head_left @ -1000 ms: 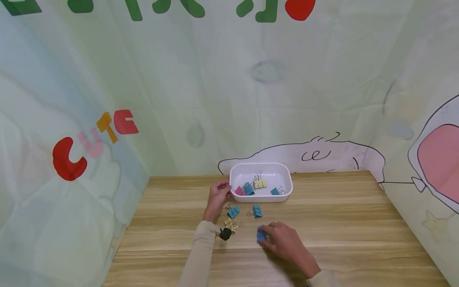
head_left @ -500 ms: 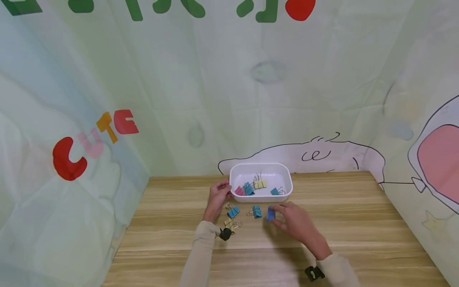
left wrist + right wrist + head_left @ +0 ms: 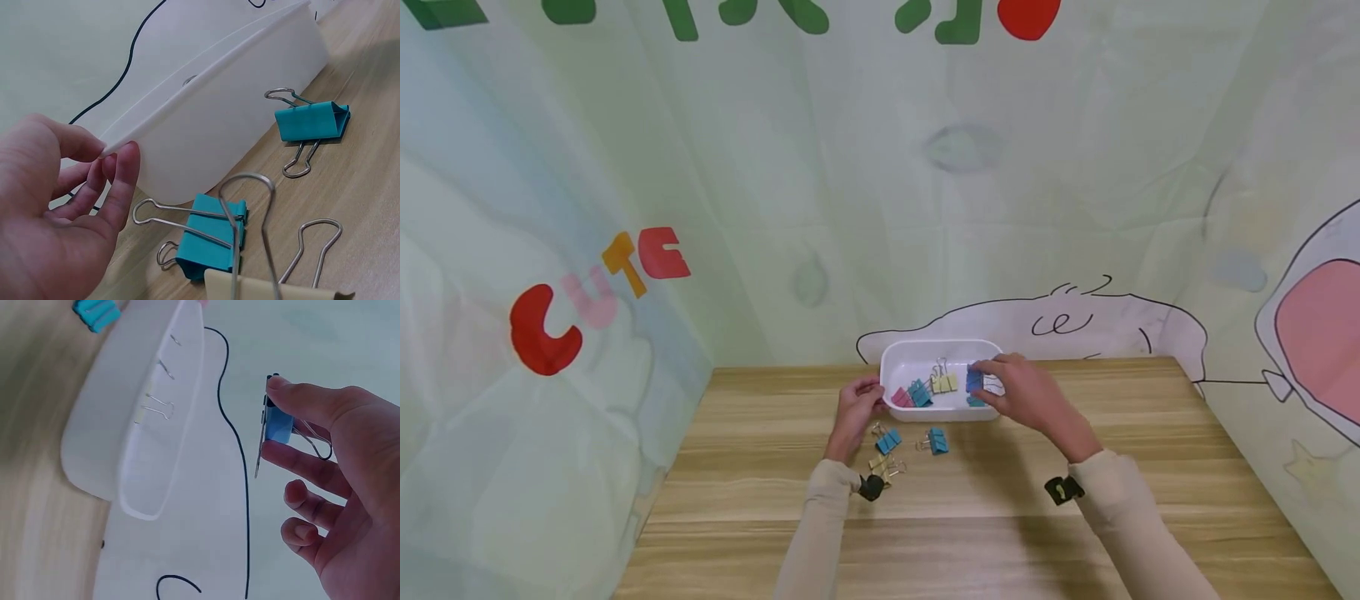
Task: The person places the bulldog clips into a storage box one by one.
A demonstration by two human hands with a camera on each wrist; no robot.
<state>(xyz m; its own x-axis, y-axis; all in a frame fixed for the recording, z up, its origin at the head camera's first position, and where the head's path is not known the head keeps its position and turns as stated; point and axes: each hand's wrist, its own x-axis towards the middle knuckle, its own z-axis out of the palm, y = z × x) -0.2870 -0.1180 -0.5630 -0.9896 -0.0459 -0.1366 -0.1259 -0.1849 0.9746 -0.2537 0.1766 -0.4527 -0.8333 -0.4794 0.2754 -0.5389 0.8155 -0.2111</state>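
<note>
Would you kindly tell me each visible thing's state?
White bin, upright, lidless
Pink clip, inside bin
Teal clips, inside bin
Yellow clip, inside bin
Blue clip, held in midair
Two nearer teal clips, on table
Nearer yellow clip(s), on table, count unclear
Left hand, pinching bin rim
Right hand, pinching blue clip

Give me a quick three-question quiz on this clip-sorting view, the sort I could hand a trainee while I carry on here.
1. True or false: the left hand grips the white bin by its rim.
2. Which does the right hand hold?
A) a pink clip
B) a blue binder clip
C) a yellow clip
3. How many teal clips lie on the wooden table, outside the white bin?

Key:
1. True; its thumb and fingers pinch the rim.
2. B; it is pinched between thumb and fingertip.
3. Two; both lie on the near side of the white bin.
</note>
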